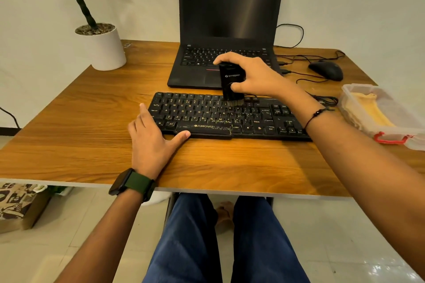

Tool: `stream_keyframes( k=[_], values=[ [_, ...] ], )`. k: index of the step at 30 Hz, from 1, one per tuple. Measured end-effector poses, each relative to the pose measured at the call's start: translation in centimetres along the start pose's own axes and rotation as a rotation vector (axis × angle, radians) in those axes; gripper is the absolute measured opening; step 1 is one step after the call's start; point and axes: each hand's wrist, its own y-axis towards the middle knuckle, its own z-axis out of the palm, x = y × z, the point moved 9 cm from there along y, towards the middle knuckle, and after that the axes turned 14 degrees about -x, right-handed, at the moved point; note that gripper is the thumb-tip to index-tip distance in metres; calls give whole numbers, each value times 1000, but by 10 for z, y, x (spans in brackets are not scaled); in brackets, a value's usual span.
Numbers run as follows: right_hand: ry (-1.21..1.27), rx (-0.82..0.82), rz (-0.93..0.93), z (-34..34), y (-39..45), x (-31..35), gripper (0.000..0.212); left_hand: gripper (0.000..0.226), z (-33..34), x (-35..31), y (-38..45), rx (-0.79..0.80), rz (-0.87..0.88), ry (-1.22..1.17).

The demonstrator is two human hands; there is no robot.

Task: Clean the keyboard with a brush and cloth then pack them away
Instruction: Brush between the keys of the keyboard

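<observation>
1. The brush (230, 82) looks light and rigid: a short black plastic block with a tuft of soft bristles underneath. I'd judge its smooth sides a little slippery, so the flat faces near the top are the place to pinch it.
2. The keyboard (227, 116) lies flat at the middle of the surface (92, 135), just in front of the laptop (226, 30). It seems stiff but light enough to skate about if nobody steadies it.
3. The right hand (250, 76) is curled round the brush, thumb on the near face and fingers over the top, holding it upright with the bristles down on the upper key rows.
4. The left hand (151, 135) lies flat with straight fingers at the keyboard's 8 o'clock corner, thumb against the front edge (bracing it, I'd say).
5. The yellow cloth (370, 110) sits folded in a clear plastic box (391, 138) at 3 o'clock, soft and untouched.
</observation>
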Motion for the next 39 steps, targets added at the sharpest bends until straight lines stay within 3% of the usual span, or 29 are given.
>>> stream_keyframes(
  k=[7, 26, 32, 35, 39],
  values=[
    [181, -46, 34, 6, 2, 13, 59, 116, 1, 0, 0, 3, 5, -10],
    [16, -133, 214, -54, -53, -58, 61, 117, 1, 1, 0, -4, 5, -26],
    [-81, -123, 144, -63, -50, -45, 62, 117, 1, 0, 0, -5, 12, -25],
    [-152, -40, 118, -54, -48, -40, 62, 117, 1, 1, 0, -6, 9, -25],
    [-97, -46, 120, -45, -45, -33, 61, 117, 0, 1, 0, -4, 11, -21]
  ],
)
